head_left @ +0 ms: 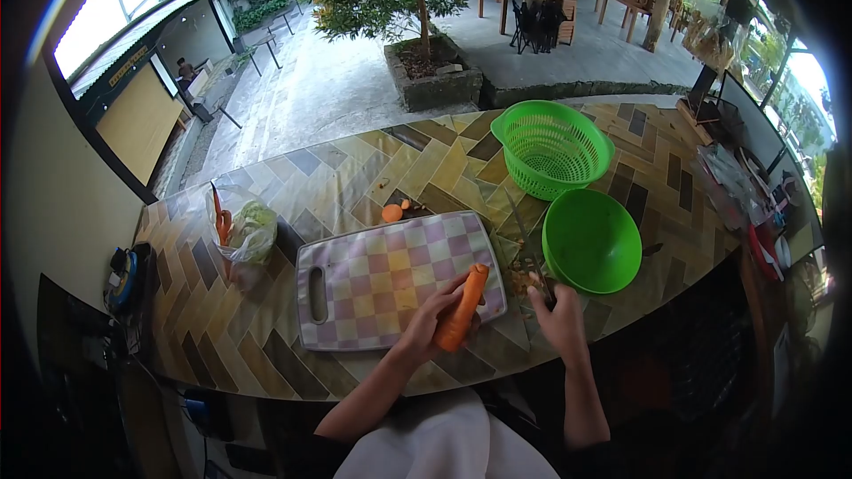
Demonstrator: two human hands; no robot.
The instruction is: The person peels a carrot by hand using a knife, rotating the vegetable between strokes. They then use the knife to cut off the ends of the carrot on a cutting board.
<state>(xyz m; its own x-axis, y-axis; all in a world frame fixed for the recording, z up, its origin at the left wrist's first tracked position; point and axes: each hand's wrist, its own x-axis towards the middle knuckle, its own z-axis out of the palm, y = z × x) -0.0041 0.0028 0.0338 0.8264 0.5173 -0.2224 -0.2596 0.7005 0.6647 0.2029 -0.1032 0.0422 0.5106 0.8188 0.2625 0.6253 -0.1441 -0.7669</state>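
An orange carrot [462, 310] is gripped in my left hand [435, 315], tilted over the lower right corner of a checkered cutting board [377, 284]. My right hand [559, 315] is closed around the dark handle of a knife [522, 226], whose long blade points up and away, just left of a green bowl [593, 239]. Small peelings [525, 273] lie on the table beside the board, near the knife. Past the board's far edge rest cut carrot pieces [392, 213].
A green colander [555, 151] stands behind the bowl. On the left, a plastic bag [253, 235] holds a pale green vegetable, with carrots beside it. The patterned table [257, 328] has a curved front edge close to me. Plastic packets [732, 177] lie at the far right.
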